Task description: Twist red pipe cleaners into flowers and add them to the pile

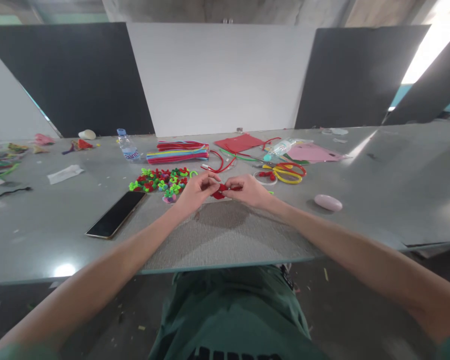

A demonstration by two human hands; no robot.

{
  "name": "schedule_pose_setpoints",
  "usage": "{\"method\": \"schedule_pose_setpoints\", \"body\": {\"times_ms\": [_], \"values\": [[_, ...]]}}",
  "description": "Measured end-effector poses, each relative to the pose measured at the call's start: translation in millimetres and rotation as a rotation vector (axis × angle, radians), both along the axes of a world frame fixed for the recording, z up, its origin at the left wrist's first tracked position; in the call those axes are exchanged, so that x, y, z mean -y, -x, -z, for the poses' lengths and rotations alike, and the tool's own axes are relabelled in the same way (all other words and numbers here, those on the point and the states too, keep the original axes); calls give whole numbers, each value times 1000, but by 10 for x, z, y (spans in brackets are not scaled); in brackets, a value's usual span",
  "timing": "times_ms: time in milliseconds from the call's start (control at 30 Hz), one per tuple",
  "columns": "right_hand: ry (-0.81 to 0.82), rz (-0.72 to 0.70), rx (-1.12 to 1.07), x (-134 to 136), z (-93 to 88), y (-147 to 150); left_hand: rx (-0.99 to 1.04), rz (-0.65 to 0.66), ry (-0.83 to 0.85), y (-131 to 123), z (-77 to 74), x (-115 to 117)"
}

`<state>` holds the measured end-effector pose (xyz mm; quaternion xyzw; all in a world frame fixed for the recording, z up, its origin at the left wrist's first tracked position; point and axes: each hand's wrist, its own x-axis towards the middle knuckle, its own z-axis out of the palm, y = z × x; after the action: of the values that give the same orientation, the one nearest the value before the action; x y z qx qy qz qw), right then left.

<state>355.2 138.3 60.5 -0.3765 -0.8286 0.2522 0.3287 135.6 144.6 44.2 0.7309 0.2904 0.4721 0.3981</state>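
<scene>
At the centre of the frame, the left hand and the right hand are close together over the bench, the fingers of each clamped on a small red piece between them. Just left of the left hand lies a heap of green, red and purple fuzzy shapes, with a dark-screened phone at lower left of it. Above the heap sits a bundle of coloured fuzzy stems. Right of centre lie scissors with yellow and orange handles; farther right, a pink oval object.
</scene>
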Motion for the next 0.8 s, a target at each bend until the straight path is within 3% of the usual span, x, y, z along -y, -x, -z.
{"method": "schedule_pose_setpoints", "body": {"times_ms": [200, 433, 800], "values": [[-21, -2, -44, -7, 18, 2, 22, 10, 27, -13, 10, 0], [-119, 118, -31, -10, 110, 13, 5, 13, 56, -11, 16, 5], [-203, 147, -5, 11, 80, 15, -12, 46, 21, -11, 34, -15]]}}
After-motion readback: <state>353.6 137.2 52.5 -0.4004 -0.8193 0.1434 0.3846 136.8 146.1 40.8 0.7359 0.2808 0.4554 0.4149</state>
